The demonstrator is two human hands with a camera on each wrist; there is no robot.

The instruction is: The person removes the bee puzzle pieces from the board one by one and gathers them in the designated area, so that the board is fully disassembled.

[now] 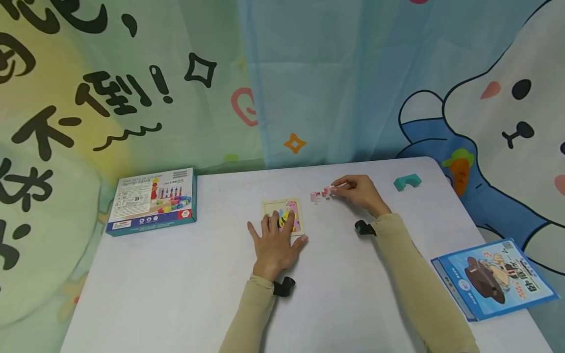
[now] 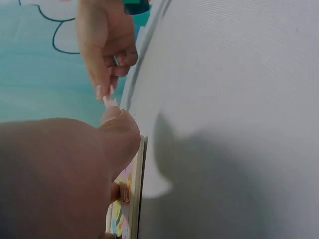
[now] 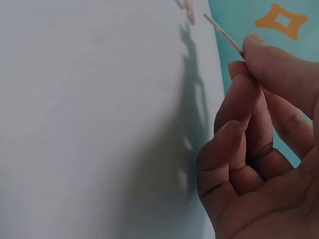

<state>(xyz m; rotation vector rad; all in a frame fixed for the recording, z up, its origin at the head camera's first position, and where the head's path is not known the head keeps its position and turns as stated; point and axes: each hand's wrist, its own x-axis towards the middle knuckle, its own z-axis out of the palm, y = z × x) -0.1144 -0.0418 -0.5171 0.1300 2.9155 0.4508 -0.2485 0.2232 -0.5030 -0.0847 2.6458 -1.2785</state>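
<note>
My left hand [image 1: 274, 247] lies with spread, straight fingers over the lower part of a small jigsaw puzzle board [image 1: 301, 226] with a pale rim. A bee picture and a pink part show between and beyond the fingers. To the right of it, my right hand [image 1: 359, 192] pinches a puzzle piece [image 3: 224, 35], thin and seen edge-on in the right wrist view, between thumb and finger. Pink loose puzzle pieces [image 1: 315, 197] lie on the table just left of these fingertips. In the left wrist view the thumb [image 2: 122, 142] hides most of the board.
The white table [image 1: 176, 284] carries a boxed toy set [image 1: 152, 201] at the back left. A teal arch-shaped block [image 1: 407, 182] lies at the back right. A blue box [image 1: 494, 279] sits at the right edge. Behind hangs a printed cloth [image 1: 309, 88].
</note>
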